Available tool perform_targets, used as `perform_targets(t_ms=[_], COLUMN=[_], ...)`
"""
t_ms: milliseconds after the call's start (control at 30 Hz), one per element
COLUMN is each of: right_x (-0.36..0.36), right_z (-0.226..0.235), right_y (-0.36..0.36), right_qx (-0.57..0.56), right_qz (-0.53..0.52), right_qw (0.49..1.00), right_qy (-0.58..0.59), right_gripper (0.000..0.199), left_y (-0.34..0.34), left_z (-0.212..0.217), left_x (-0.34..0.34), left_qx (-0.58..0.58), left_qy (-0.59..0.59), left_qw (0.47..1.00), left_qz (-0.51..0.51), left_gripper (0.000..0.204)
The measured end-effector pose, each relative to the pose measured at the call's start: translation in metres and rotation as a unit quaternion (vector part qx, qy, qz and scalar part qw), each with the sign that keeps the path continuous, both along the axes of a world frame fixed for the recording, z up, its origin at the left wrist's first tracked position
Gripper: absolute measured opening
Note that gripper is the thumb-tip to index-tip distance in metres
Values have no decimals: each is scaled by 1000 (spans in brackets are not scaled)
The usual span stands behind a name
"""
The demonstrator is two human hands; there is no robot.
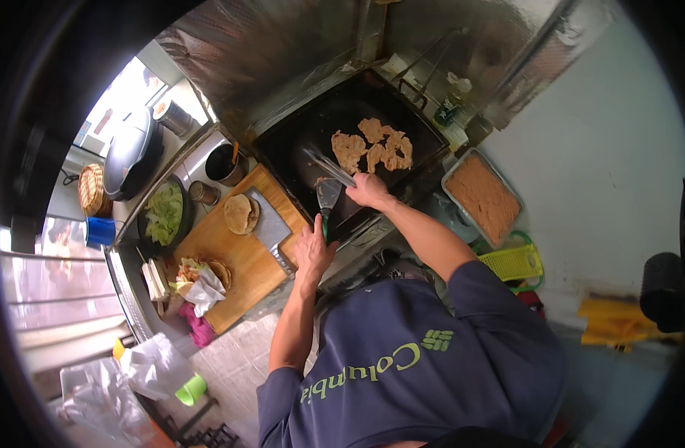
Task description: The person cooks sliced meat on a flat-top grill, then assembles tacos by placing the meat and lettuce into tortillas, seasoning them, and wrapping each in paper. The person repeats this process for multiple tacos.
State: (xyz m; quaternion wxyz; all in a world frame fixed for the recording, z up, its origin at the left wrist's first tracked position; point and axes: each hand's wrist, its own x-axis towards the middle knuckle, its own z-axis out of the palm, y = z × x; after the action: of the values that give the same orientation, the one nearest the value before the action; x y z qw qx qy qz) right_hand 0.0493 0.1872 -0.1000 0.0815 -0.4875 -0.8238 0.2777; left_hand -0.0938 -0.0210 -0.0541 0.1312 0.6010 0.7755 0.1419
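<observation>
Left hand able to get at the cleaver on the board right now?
Probably not: the left hand holds the spatula. Otherwise the way looks free; the cleaver lies close by, handle uncovered.

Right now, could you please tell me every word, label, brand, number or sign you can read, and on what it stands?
Dark blue shirt: one word in large yellow-green letters beside a small emblem, not copied here.
Green bottle beside the griddle: any marking is too small to read.
No other lettering is legible.

Metal tongs [332, 166] and a green-handled scraper [328, 193] slant over a griddle [301, 127].
</observation>
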Motion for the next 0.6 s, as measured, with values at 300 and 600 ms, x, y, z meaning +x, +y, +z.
perform_targets(t_ms=[300,600], right_x=[140,116], right_z=[59,97], right_y=[123,113], right_qx=[1,224], right_qz=[139,250], right_qw=[986,942], right_qy=[-93,27], right_gripper=[28,19], left_y=[20,81], left_z=[45,39], left_x=[52,67], left_qx=[-67,-33], left_qy=[-13,-5], left_qw=[996,990], left_qz=[64,137], left_gripper=[61,56])
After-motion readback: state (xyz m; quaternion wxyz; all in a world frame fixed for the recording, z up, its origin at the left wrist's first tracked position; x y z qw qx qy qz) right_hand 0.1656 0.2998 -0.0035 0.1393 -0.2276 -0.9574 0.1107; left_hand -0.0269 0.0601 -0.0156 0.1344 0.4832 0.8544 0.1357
